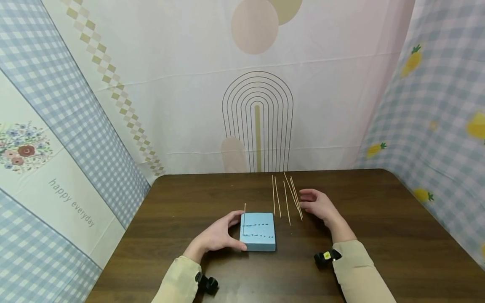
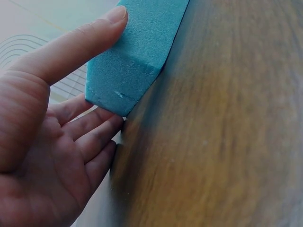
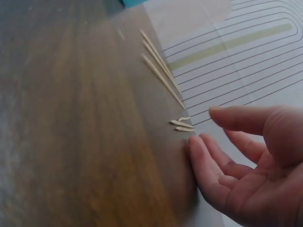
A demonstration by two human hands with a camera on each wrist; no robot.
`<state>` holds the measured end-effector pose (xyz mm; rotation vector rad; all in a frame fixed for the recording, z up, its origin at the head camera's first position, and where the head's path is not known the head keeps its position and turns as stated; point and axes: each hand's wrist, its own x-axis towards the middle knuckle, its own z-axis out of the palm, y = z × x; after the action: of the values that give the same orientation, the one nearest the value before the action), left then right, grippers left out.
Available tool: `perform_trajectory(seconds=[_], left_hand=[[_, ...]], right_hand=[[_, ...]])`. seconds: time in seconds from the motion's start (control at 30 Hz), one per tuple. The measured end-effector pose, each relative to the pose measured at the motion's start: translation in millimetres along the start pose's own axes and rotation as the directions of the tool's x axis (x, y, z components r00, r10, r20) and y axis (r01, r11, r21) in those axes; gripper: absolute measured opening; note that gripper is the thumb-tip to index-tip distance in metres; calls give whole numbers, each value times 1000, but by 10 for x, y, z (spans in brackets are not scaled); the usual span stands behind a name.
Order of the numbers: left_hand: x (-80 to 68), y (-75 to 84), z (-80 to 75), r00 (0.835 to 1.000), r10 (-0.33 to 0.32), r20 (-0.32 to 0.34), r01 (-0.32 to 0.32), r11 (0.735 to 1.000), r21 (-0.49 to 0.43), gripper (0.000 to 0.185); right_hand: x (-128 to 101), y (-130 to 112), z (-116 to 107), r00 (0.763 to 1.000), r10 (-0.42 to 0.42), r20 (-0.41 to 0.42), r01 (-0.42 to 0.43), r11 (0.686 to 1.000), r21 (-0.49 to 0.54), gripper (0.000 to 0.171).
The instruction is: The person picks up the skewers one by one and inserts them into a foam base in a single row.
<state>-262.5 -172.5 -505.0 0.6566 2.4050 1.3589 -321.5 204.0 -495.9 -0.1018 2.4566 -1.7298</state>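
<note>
I see a dark wooden table [image 1: 379,235] with patterned cloth hung behind and to both sides. Near the middle lies a light blue foam block [image 1: 258,231], flat on the table, with two rows of small dark holes across its top. One thin wooden stick [image 1: 244,215] stands upright at the block's far left corner. My left hand [image 1: 219,235] cups the block's left side, thumb on the near edge and fingers curved against the far edge, steadying it. To the right of the block, a loose group of wooden sticks [image 1: 286,198] lies on the table, pointing away from me. My right hand [image 1: 317,204] hovers just beside those sticks, fingers relaxed and apart, holding nothing.
</note>
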Motion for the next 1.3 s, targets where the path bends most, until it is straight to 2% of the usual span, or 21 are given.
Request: perform_trajectory(seconds=[0.2, 0.43, 0.73, 0.97, 1.3], left_hand=[[4, 6, 5, 1000, 4, -3, -4, 1000, -5, 107], [16, 8, 5, 1000, 2, -3, -2, 1000, -13, 107], [30, 34, 22, 1000, 3, -4, -3, 1000, -18, 107], [29, 44, 34, 1000, -5, -12, 5, 1000, -12, 108], [58, 35, 21, 1000, -16, -14, 16, 1000, -12, 109]], right_hand=[[-5, 16, 4, 1000, -10, 12, 11, 996, -94, 51], [10, 10, 13, 1000, -10, 18, 12, 991, -132, 49], [29, 28, 12, 999, 16, -36, -22, 984, -178, 48], [47, 45, -25, 995, 65, -72, -75, 986, -151, 54], [79, -4, -36, 990, 61, -127, -93, 959, -267, 58]])
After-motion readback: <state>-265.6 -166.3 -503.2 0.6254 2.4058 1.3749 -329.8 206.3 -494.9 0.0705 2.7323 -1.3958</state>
